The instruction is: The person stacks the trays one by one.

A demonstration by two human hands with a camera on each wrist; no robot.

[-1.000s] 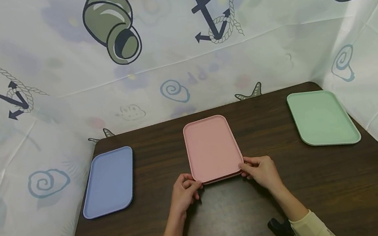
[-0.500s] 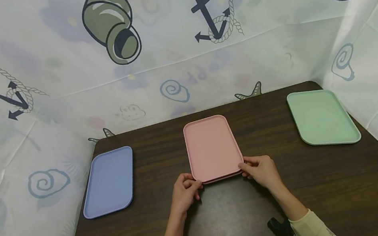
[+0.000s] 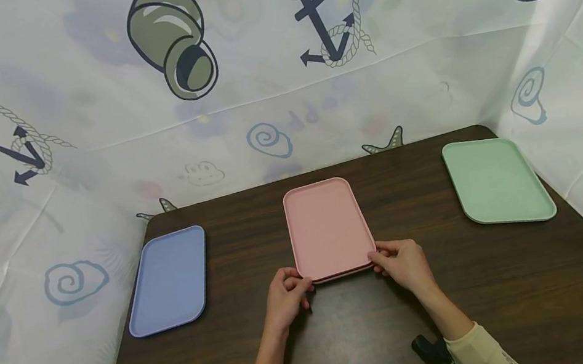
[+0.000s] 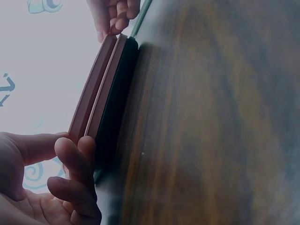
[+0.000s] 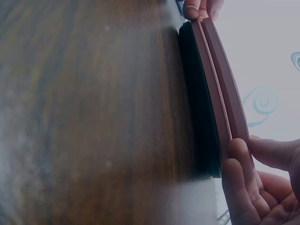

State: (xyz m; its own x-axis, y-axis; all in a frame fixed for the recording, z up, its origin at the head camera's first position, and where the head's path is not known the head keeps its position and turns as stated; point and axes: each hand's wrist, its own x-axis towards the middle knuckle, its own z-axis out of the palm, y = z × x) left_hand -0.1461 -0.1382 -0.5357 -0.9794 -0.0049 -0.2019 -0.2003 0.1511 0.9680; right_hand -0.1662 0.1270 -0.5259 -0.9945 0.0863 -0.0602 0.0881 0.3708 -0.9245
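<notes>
Two pink trays [image 3: 328,226] lie one on top of the other at mid-table, their paired rims [image 4: 96,93] showing edge-on in the left wrist view. My left hand [image 3: 284,300] pinches the near left corner between thumb and fingers. At the near right corner, my right hand [image 3: 405,264] grips the stack the same way. Under the pink rims [image 5: 218,79] the right wrist view shows a dark band [image 5: 199,103]; whether it is shadow or another object I cannot tell. The trays look level from above.
A blue tray [image 3: 168,280] lies at the table's left edge, and a green tray [image 3: 498,181] is at the back right. The brown table [image 3: 507,282] meets a patterned white curtain [image 3: 264,67] behind and at both sides.
</notes>
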